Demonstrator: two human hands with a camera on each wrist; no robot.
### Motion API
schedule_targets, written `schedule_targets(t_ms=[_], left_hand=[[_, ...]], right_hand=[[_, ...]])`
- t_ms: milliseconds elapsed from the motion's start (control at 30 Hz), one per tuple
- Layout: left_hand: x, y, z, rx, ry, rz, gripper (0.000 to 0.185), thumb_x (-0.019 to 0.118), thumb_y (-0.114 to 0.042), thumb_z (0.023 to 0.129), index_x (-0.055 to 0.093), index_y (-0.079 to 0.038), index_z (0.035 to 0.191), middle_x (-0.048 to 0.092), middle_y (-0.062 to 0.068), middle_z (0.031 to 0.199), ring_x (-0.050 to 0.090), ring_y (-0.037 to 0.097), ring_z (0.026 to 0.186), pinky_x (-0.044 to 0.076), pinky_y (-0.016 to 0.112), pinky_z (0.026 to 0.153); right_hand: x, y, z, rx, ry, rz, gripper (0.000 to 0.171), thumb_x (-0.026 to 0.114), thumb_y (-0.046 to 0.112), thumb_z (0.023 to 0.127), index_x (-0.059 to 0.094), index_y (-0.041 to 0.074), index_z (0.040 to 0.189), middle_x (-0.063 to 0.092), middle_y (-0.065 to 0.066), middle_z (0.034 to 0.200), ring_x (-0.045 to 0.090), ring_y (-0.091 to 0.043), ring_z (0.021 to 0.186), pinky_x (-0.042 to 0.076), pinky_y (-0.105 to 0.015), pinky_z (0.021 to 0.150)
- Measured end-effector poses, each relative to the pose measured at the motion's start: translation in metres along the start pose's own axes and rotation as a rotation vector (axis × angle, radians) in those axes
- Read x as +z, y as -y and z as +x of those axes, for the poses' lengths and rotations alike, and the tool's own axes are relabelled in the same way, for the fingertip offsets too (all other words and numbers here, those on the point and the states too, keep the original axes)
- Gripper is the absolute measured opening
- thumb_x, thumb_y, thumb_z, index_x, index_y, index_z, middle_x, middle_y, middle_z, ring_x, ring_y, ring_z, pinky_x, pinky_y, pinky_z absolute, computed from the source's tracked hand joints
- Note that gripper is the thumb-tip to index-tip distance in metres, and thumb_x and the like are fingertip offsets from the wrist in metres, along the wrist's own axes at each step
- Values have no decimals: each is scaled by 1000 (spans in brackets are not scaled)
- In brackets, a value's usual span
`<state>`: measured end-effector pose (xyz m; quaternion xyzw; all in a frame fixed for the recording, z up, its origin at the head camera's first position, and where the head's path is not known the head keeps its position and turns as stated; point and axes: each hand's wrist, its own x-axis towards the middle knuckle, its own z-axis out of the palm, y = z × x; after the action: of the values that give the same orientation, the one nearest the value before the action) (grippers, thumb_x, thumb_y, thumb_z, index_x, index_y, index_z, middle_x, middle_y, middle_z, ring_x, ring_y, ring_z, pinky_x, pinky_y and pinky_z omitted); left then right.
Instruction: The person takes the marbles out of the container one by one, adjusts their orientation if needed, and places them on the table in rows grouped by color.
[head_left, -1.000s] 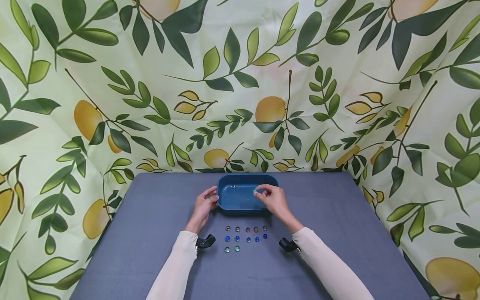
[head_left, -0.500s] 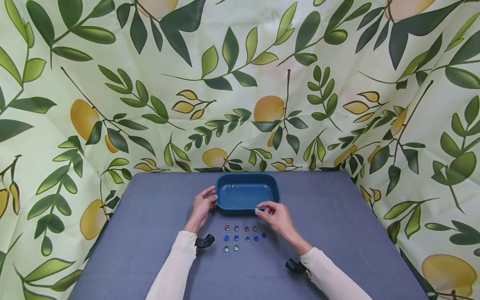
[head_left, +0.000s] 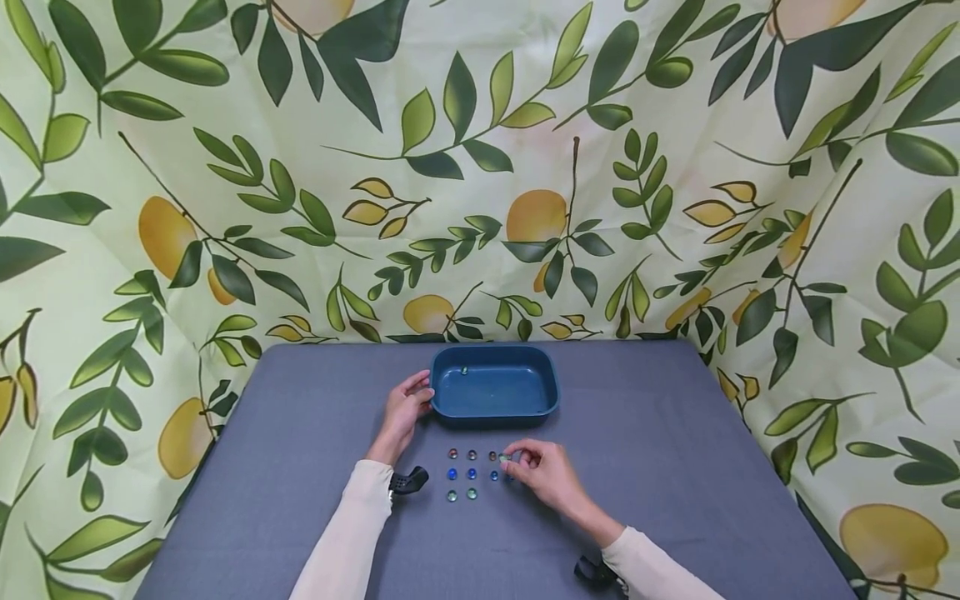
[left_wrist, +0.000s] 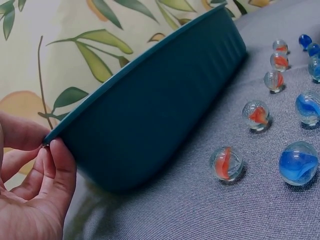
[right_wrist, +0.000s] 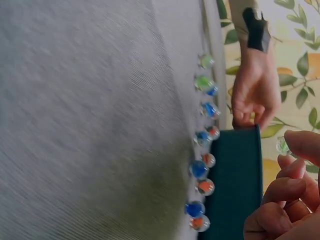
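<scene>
At the left end of a dark blue plastic bin [head_left: 495,420], my left hand [head_left: 403,411] pinches the rim between thumb and fingers; the left wrist view shows the fingertips on that edge. My right hand [head_left: 551,477] holds a clear marble with a green swirl [right_wrist: 283,146] between thumb and index finger, above the table in front of the bin. Below it, marbles lie in rows: orange-swirled marbles [left_wrist: 227,163] nearest the bin, blue marbles [left_wrist: 298,163] behind those, then two green marbles [head_left: 472,494]. My right hand covers the right ends of the first two rows in the head view.
One greenish marble [head_left: 464,371] sits inside the bin near its back left. A grey cloth [head_left: 315,450] covers the table. Behind it hangs a leaf-and-fruit patterned curtain [head_left: 480,200], close to the bin's back side.
My right hand has moved out of the bin, over its front rim and toward me to the marble rows, with the green marble still pinched. The left hand stays at the rim.
</scene>
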<state>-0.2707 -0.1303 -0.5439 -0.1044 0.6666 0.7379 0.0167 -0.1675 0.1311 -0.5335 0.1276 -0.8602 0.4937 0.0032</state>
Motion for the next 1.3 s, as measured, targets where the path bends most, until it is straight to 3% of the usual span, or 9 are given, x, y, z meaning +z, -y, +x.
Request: schedule_targets(t_ms=[367,867,1300], left_hand=[[0,-1,1,4,-2,-49,46,58,3,91,55,-2,137,54,17,127,57,9,80,50,21,66],[0,-2,1,-14,3,-30,46,59,1,92,55,-3,138,53,18,131,56,11,84,50,21,68],[0,-1,0,-15,-9,-14,44,59,-2,93,56,-6,137,55,15,129,58,13,86,51,22,70]], right_hand=[[13,-8,-10,-10,69,13,11,81,18,79,73,16,88,51,11,62,41,4,51,34,-16,46],[23,-18,-13,46,179,-40,11,79,21,81,74,15,89,52,12,61,42,2,50,35,-17,46],[25,-18,-13,38,197,-84,9,80,18,80,75,14,87,52,10,58,42,2,49,34,-17,47]])
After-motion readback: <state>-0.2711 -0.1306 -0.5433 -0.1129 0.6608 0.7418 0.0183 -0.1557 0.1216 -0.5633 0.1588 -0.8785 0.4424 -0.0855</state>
